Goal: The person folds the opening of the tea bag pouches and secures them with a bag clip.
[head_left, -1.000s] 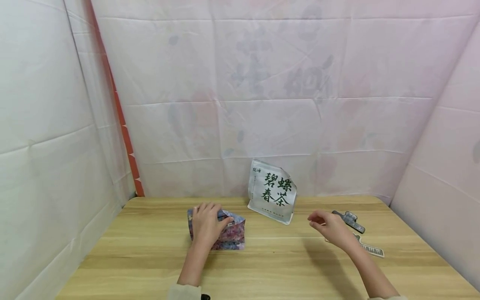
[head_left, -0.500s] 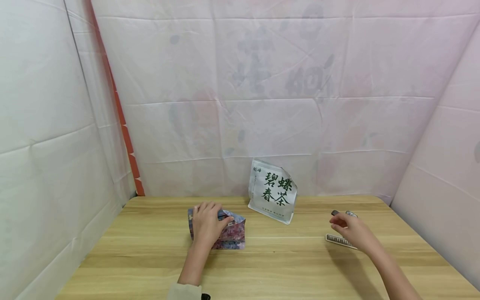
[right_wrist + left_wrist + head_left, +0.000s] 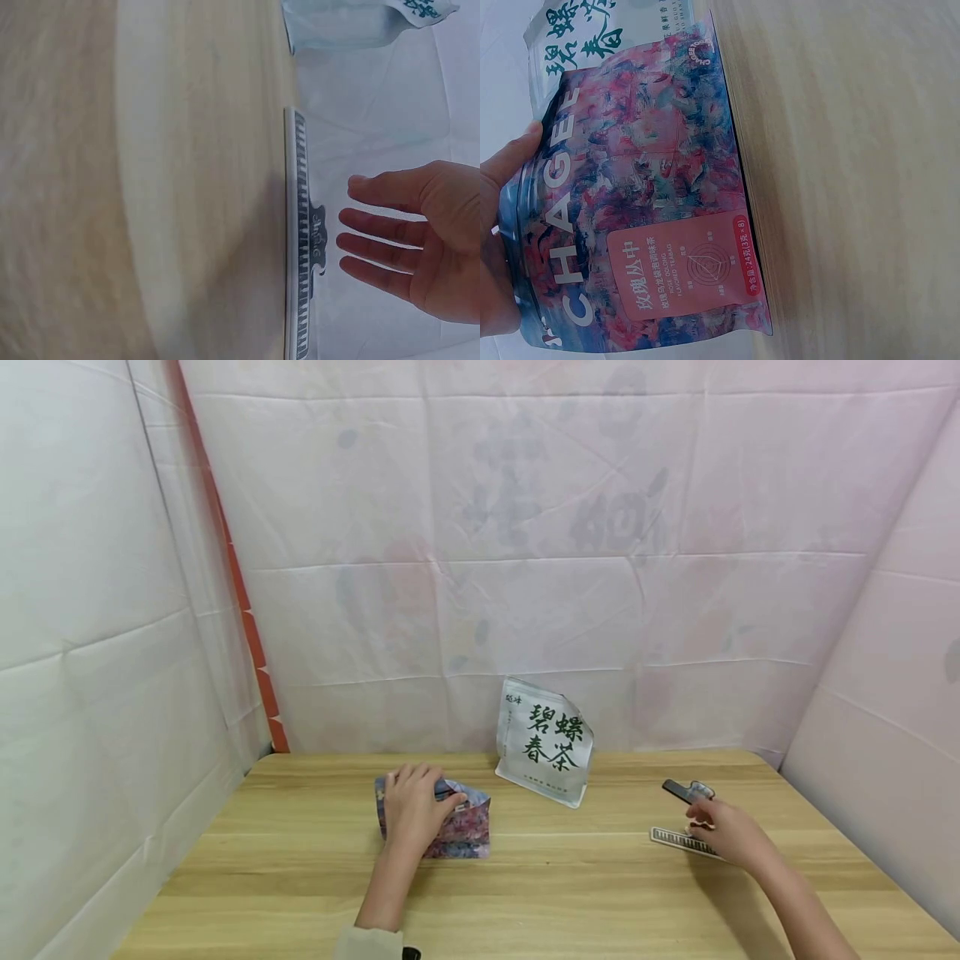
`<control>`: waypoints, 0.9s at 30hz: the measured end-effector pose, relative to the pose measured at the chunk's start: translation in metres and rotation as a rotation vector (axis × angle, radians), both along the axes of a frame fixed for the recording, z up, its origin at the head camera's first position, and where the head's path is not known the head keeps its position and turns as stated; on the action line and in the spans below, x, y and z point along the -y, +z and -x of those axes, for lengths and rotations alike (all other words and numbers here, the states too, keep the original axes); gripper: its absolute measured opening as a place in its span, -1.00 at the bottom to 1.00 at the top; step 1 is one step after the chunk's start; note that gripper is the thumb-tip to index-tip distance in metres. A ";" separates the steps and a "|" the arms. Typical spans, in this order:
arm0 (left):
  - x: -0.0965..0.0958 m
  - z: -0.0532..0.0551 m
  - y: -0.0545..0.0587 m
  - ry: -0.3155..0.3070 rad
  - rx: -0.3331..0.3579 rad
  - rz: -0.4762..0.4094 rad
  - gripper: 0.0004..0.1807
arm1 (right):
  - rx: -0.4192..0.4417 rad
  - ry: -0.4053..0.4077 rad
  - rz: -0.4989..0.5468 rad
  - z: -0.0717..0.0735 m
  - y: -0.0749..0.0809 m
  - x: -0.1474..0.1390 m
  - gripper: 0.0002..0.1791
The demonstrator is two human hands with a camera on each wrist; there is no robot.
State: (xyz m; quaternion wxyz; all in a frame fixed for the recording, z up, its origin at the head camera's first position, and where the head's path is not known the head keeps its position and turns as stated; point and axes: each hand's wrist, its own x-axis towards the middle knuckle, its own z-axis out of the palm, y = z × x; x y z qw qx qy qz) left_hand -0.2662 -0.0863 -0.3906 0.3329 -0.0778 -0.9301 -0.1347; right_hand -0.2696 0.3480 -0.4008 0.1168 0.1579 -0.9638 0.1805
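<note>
A tea pouch (image 3: pixel 471 835) in pink and blue, lettered CHAGEE, stands on the table at centre left. My left hand (image 3: pixel 411 806) grips it by its top edge, thumb on the near side in the left wrist view. Over on the right lies a long clip (image 3: pixel 675 841) printed with piano keys. Close above its handle is my right hand (image 3: pixel 726 833), fingers loosely extended and nothing between them; the right wrist view shows a gap between the fingertips and the clip's dark handle (image 3: pixel 318 236). Part of this clip is hidden behind the hand.
Behind the piano-key clip lies a second, dark clip (image 3: pixel 678 791). A silvery white tea bag (image 3: pixel 543 743) with green characters leans against the back cloth (image 3: pixel 360 610). Cloth walls enclose the wooden table (image 3: pixel 555 893) on the left, back and right.
My right hand has moved right and come down to the piano-key clip, uncovering that clip's left end. My left hand and the pouch have stayed in place.
</note>
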 end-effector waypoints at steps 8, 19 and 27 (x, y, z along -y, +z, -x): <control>0.000 0.000 -0.001 -0.006 -0.008 -0.004 -0.53 | 0.026 -0.027 -0.059 0.003 -0.011 -0.010 -0.64; 0.001 0.001 0.000 0.004 0.004 0.005 -0.51 | 0.051 0.015 -0.075 0.011 -0.012 -0.016 -0.71; 0.000 0.001 -0.001 0.009 -0.004 0.009 -0.50 | 0.052 0.027 -0.071 0.008 -0.005 -0.016 -0.75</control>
